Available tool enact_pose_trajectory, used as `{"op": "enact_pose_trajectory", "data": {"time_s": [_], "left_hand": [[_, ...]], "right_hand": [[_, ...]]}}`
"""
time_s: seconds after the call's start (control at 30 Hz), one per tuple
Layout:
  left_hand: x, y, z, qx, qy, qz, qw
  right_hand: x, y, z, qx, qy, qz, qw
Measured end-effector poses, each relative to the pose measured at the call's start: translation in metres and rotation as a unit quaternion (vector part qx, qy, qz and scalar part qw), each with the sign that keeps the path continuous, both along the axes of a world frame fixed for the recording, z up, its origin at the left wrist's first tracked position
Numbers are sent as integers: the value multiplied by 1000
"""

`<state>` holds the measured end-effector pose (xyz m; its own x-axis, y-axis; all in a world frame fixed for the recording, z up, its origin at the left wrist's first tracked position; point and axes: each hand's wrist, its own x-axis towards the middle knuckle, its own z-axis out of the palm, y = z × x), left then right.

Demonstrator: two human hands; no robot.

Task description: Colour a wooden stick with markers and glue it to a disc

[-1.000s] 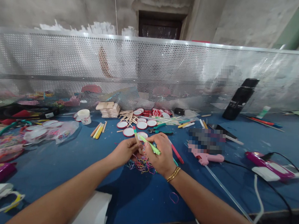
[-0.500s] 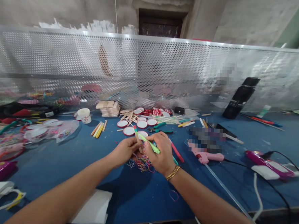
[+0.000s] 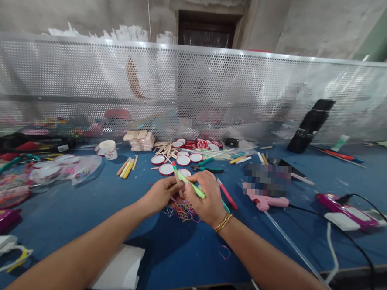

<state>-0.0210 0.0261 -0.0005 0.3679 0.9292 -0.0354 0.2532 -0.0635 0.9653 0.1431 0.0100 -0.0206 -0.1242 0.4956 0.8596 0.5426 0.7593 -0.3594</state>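
Observation:
Between its thumb and fingers, my left hand (image 3: 162, 194) grips a wooden craft stick (image 3: 176, 173), tilted upward, with red and green colour at its top end. My right hand (image 3: 206, 196) is closed around a light green marker (image 3: 195, 189), its far end up against the stick. Beneath both hands lies a tangle of colourful rubber bands (image 3: 184, 211). A pink-red marker (image 3: 227, 194) rests on the table just right of my right hand. Several white-faced, red-rimmed lids (image 3: 166, 169) lie beyond the hands.
A pink glue gun (image 3: 265, 202) with a cord lies right, near a purple power strip (image 3: 348, 213). A black bottle (image 3: 311, 126) stands at the back right. Farther left are a paper cup (image 3: 108, 150), stacked wooden sticks (image 3: 139, 140) and yellow markers (image 3: 126, 169). White paper (image 3: 120, 269) lies at the front edge.
The green marker's far end has shifted slightly left and sits closer against the stick. Both hands keep their grips; the whole view has drifted a little.

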Motion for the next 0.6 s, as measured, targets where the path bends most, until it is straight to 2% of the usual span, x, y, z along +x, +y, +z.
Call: {"op": "enact_pose_trajectory", "data": {"time_s": [0.43, 0.6], "left_hand": [[0, -1, 1, 2, -4, 0, 1000], [0, -2, 2, 9, -6, -2, 1000]], "right_hand": [[1, -1, 2, 14, 20, -6, 1000], [0, -1, 2, 19, 12, 14, 1000]]}}
